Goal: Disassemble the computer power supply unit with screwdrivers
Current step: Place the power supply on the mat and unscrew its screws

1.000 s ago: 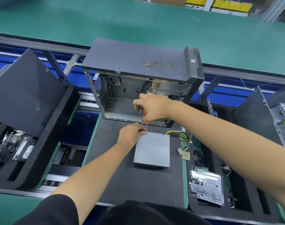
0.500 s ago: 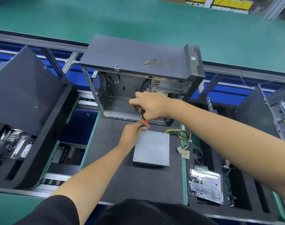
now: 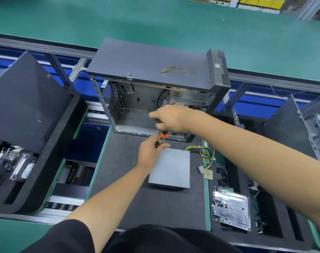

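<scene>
The grey power supply unit (image 3: 171, 168) lies flat on the dark mat (image 3: 137, 198), its yellow and black cable bundle (image 3: 204, 152) trailing off its far right corner. My right hand (image 3: 171, 118) grips the handle of an orange and black screwdriver (image 3: 163, 135), held upright above the unit's far left corner. My left hand (image 3: 151, 152) sits at that same corner, fingers pinched round the lower shaft; the tip is hidden behind them.
An open, emptied computer case (image 3: 155, 92) stands just behind the unit. A black foam tray with parts (image 3: 28, 161) sits at the left. At the right are a shiny metal plate (image 3: 231, 209), a small fan (image 3: 221, 175) and another case (image 3: 301, 128).
The view has shifted slightly. My right hand has turned a little on the handle, so more of the orange collar shows. Both hands stay at the unit's far left corner.
</scene>
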`<action>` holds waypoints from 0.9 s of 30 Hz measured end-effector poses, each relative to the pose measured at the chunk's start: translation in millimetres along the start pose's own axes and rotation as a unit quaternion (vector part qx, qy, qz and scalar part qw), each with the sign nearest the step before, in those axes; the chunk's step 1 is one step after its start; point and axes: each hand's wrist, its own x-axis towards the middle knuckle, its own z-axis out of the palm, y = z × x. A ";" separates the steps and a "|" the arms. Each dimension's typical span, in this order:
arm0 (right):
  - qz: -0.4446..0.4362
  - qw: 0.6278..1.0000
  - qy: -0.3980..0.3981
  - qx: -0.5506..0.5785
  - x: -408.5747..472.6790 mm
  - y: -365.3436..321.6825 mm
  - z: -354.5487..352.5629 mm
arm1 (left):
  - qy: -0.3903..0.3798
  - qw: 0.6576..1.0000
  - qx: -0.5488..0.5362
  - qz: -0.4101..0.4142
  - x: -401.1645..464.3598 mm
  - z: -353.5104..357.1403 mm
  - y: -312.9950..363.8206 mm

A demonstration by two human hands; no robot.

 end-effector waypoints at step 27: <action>-0.018 0.998 0.022 -0.056 -1.7 5.6 8.8 | -0.022 0.999 -0.035 0.001 10.2 5.1 -18.4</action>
